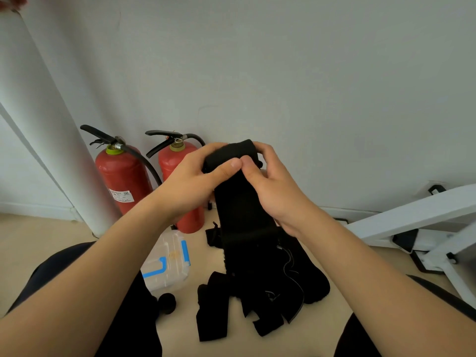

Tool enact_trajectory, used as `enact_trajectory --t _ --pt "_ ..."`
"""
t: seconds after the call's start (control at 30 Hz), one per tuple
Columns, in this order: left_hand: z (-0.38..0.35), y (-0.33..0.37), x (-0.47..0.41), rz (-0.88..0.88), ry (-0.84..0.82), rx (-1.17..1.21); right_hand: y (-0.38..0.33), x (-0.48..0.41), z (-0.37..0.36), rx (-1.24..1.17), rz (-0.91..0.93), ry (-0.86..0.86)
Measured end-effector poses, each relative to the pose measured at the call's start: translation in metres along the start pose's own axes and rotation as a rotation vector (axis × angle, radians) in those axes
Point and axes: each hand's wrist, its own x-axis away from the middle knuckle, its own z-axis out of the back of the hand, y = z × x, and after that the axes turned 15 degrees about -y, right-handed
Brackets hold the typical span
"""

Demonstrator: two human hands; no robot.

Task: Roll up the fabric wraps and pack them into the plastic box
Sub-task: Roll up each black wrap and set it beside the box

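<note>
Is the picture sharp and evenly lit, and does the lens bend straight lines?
Head view: soft, even light, no glare; the black wrap and the pile of wraps show little detail; the wide lens bows the white pillar; the top-left corner is blurred.

Black fabric wraps (242,210), red fire extinguishers (123,176), clear blue-trimmed plastic box (167,264).

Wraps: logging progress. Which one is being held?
The wrap gripped at its top by the left hand and right hand; the others lie on the floor.
</note>
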Motion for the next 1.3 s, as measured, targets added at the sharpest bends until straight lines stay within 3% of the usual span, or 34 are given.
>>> enact_trajectory --t 0.13,0.3,0.4,0.47,0.5,0.57,0.63,0.73,0.8,0.9,1.0,1.13,1.23,1.3 --pt "0.007 -0.002 -0.003 -0.075 0.089 -0.112 0.002 -0.001 0.003 -0.261 -0.118 -0.028" --pt "0.007 -0.004 -0.002 -0.031 0.047 -0.073 -0.002 0.0 0.007 -0.185 -0.222 -0.012" --pt "0.008 0.0 -0.006 0.007 0.019 0.107 -0.002 -0.001 0.01 -0.192 -0.154 0.018" --pt "0.013 0.003 -0.004 0.017 -0.091 0.257 -0.002 -0.001 0.009 -0.243 -0.12 0.087" --pt "0.015 0.004 -0.003 0.006 -0.159 0.227 -0.001 -0.001 0.01 -0.286 -0.112 0.118" --pt "0.017 0.005 0.0 -0.059 -0.236 -0.062 0.001 -0.001 0.012 -0.352 -0.107 0.146" --pt "0.017 0.003 0.001 -0.114 -0.194 -0.279 -0.001 0.0 0.013 -0.38 -0.098 0.109" --pt "0.019 -0.002 -0.003 -0.15 -0.051 -0.337 -0.005 0.002 0.015 -0.42 -0.011 0.033" --pt "0.017 -0.005 -0.004 -0.11 -0.004 -0.392 -0.01 0.004 0.021 -0.32 0.055 -0.009" --pt "0.013 -0.006 -0.004 -0.074 0.035 -0.457 -0.015 0.007 0.032 0.115 0.089 -0.15" --pt "0.012 -0.005 -0.007 -0.047 0.075 -0.323 -0.015 0.009 0.039 0.171 0.081 -0.202" --pt "0.003 -0.005 -0.005 -0.012 0.101 -0.376 -0.006 0.004 0.038 0.346 0.174 0.012" --pt "-0.006 -0.003 -0.003 -0.069 -0.022 -0.303 0.005 -0.003 0.034 0.457 0.131 0.217" --pt "-0.01 -0.003 -0.002 -0.082 -0.046 -0.279 0.006 -0.006 0.032 0.43 0.085 0.219"
